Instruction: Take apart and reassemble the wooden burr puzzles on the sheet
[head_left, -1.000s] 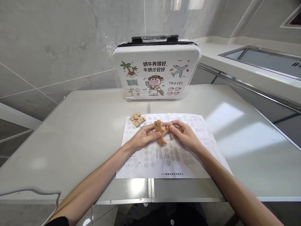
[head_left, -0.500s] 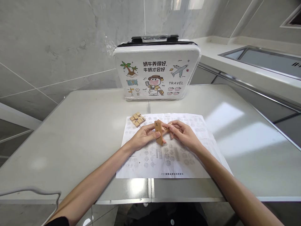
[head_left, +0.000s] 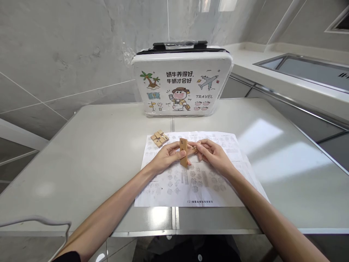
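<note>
My left hand [head_left: 169,156] is closed on a flat wooden puzzle piece [head_left: 184,144] marked "2", its thumb pressed on the near face. The piece stands upright above a printed sheet [head_left: 160,174]. To its right, the fingers of my right hand [head_left: 214,154] pinch a smaller wooden puzzle piece [head_left: 194,148], mostly covered by the fingertips. Whether the two pieces touch, I cannot tell. Several other wooden pieces [head_left: 159,138] lie together in a flat cluster just beyond my left hand, at the sheet's far left corner.
A white carrying case [head_left: 188,65] with cartoon prints and plastic wrap stands at the back of the pale table [head_left: 103,145]. A white cable [head_left: 35,219] runs across the near left edge. At the right is a counter [head_left: 245,60].
The piece marked "2" has turned slightly, showing less of its side. The small piece in my right fingers has shifted its angle a little. Both hands stay in nearly the same place.
</note>
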Available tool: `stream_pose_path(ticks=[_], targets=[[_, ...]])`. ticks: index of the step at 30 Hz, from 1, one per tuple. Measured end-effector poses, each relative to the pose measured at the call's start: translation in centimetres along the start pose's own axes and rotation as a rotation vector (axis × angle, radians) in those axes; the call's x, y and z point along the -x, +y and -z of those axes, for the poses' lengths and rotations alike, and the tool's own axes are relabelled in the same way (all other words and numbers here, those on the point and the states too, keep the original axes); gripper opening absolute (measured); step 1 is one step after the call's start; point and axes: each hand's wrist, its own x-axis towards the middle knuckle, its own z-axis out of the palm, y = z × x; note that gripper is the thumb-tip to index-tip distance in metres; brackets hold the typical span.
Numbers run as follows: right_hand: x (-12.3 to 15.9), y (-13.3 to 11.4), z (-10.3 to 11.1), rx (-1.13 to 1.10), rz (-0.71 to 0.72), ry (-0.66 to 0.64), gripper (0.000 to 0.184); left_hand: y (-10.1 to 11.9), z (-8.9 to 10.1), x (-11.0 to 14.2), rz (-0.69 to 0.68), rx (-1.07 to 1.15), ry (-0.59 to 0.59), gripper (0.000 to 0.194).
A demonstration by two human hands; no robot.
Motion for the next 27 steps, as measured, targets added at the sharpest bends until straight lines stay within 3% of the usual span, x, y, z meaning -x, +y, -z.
stream_pose_path(ticks=[11,22,27], targets=[[0.0,0.1,0.4,-0.115,0.01,-0.056,0.04,0.0,0.4,0.2,-0.002,0.118,-0.058,0.028],[-0.1,0.3,0.6,-0.125,0.015,-0.062,0.039,-0.5,0.6,0.3,0.026,0.234,-0.028,0.026],[-0.6,0.6,1.1,-0.111,0.025,0.065,0.045,-0.7,1.4,0.3,-0.01,0.287,0.006,0.032]])
